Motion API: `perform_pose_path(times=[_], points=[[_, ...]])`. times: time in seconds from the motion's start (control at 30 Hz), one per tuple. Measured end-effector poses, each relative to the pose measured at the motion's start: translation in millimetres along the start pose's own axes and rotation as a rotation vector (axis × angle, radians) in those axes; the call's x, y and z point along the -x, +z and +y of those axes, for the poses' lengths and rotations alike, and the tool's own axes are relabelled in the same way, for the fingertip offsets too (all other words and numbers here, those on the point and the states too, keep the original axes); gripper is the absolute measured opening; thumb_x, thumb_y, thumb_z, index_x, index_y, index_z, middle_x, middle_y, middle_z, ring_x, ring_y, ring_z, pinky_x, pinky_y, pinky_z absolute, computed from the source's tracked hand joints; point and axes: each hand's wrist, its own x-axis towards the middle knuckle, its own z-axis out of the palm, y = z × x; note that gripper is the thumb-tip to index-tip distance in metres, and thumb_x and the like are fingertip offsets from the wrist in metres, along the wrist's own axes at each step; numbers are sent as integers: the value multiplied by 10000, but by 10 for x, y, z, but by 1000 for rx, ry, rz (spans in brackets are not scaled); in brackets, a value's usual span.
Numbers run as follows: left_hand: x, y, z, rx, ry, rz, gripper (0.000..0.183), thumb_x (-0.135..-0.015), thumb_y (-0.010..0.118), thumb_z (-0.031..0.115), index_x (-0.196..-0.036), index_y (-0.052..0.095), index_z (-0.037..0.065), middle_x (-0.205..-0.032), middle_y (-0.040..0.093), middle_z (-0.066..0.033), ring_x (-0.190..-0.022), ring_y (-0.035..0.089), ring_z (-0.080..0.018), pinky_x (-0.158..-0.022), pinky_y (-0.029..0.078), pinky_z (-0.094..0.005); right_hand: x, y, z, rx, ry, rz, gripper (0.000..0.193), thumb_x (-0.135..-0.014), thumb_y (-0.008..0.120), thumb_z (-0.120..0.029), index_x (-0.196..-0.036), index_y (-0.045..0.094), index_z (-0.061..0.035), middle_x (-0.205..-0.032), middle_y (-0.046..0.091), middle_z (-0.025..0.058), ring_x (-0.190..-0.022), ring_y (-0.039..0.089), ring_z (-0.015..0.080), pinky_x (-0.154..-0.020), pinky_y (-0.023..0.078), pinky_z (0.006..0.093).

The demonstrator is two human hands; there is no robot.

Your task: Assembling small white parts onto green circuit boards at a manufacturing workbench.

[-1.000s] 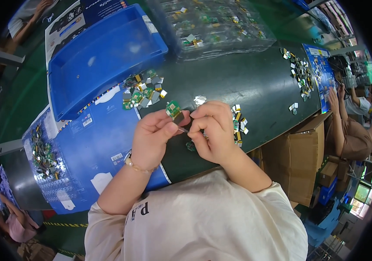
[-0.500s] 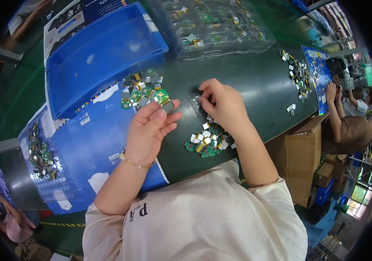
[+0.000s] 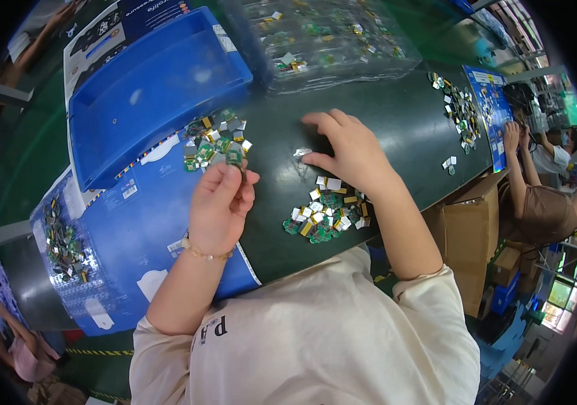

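My left hand (image 3: 219,197) pinches a small green circuit board (image 3: 235,156) by its lower edge, at the near side of a pile of such boards (image 3: 211,138) with grey and silver blocks on them. The fingers partly cover the board. My right hand (image 3: 352,150) hovers open over the dark table, thumb and fingers apart. Close to its thumb tip lies a small crumpled silvery scrap (image 3: 301,154); I cannot tell whether they touch. Below that hand sits a second pile of green boards (image 3: 325,214) with white and yellow-edged blocks.
An open blue bin (image 3: 160,101) stands at the far left on blue printed card (image 3: 147,229). Stacked clear trays (image 3: 342,47) hold more boards at the back. Other boards (image 3: 462,115) lie to the right, near a cardboard box (image 3: 465,236) and a co-worker's arms (image 3: 519,162).
My left hand has moved left and slightly down, bringing the board to the left pile. My right hand's fingers have spread apart, uncovering the silvery scrap.
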Motion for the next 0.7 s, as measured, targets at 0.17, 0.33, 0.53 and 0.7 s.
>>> perform_pose_path(times=[0.17,0.33,0.53,0.7], points=[[58,40,-18,-298,55,48,115,-906,537,170,-918,569,59,-886,659,-80,-595,544,-61,-492,400,-169,224,-232,164,-230,-109,92,328,-755,639,-90,-1078,580,-90,-978,589,83,-906,546,269,-767,445,340],[-3,-2,12,112,105,156,251,-917,517,276,-1038,573,63,-969,654,-68,-702,606,-86,-565,481,-173,581,-361,421,-111,14,-51,227,-757,620,-59,-984,622,-65,-947,603,80,-920,547,270,-785,443,338],[-33,107,81,322,58,124,405,-968,343,354,-1261,462,100,-1143,599,-60,-991,605,-185,-775,524,-254,734,-448,500,-33,154,-57,202,-708,681,-101,-898,625,-63,-852,596,65,-851,559,255,-730,454,335],[-17,-50,16,262,7,-108,369,-971,324,289,-1218,480,63,-1076,617,-123,-952,615,-245,-765,521,-323,724,-434,388,-131,-9,-90,210,-639,732,-124,-801,607,-76,-767,564,51,-767,547,250,-651,447,337]])
